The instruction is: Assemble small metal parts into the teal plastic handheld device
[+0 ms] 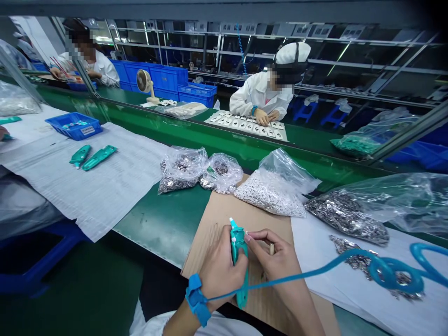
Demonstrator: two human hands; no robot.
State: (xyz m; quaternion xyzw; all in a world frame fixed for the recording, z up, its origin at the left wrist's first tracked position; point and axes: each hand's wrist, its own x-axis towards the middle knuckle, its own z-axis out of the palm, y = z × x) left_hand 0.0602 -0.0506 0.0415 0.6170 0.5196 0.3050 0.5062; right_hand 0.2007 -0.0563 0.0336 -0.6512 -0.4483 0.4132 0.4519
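My left hand [220, 268] is closed around a teal plastic part [238, 252] with a white tip, held upright over a brown cardboard sheet [224, 219]. My right hand [276, 261] pinches something tiny against the part's upper side; I cannot make out what it is. A blue wrist strap [196, 298] sits on my left wrist, and its coiled blue cord [385, 268] runs off to the right.
Clear bags of small metal parts [182, 170] [273, 189] [350, 214] lie beyond the cardboard. Two teal parts [93, 156] rest on white foam at left, near a blue tray [74, 125]. Across the green conveyor [224, 140], two people in white coats work.
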